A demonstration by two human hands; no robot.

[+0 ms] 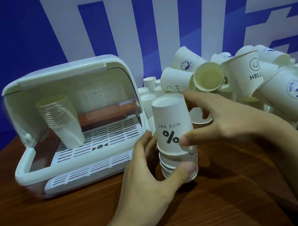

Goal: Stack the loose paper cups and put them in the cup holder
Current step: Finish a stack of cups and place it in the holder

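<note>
Right now the left hand (pixel 149 172) is gripping the lower part of a stack of paper cups (pixel 176 147), its thumb and fingers curling round the nested rims near the bottom. That stack is standing upside down on the wooden table (pixel 64 222), just in front of the cup holder (pixel 72 124), bottoms facing up. The right hand (pixel 221 121) is holding the top cup (pixel 171 117), the one printed "NICE DAY" with a percent sign; its thumb is pressing the cup's front while the other fingers are reaching round the far side. Behind and to the right, a pile of loose cups (pixel 245 79) is lying jumbled on the table, some on their sides, some bearing a smiley and "HELLO", others a blue round logo. To the left, the cup holder is sitting with its lid lifted, and a second stack (pixel 62 118) is standing mouth-up on its slotted tray. A blue and white wall (pixel 16 35) is filling the background.
</note>
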